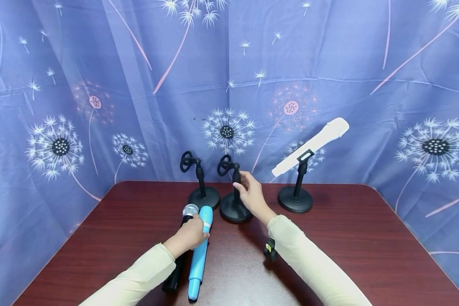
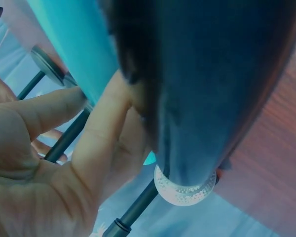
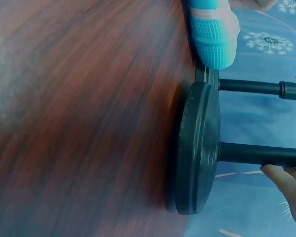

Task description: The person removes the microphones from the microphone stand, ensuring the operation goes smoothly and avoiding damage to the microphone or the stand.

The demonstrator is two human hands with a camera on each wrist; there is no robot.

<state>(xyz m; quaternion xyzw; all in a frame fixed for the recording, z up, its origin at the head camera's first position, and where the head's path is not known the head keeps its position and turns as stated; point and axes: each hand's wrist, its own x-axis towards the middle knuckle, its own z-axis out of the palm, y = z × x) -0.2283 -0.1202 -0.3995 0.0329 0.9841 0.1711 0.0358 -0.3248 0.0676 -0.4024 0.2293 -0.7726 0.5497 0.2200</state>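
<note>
My left hand grips the blue microphone, thumb on one side and fingers on the other. Close beside it lies a black microphone with a silver mesh head, partly covered by that hand. In the left wrist view, the black microphone fills the foreground and the blue microphone is behind. My right hand holds the upright pole of the middle microphone stand. From the right wrist, that stand's round base appears on the table, with the thumb against the pole.
Another black stand with a ring clip is at the left. On the right stand a white microphone sits tilted in the clip. A small black object shows by the right sleeve. A blue patterned curtain hangs behind the table.
</note>
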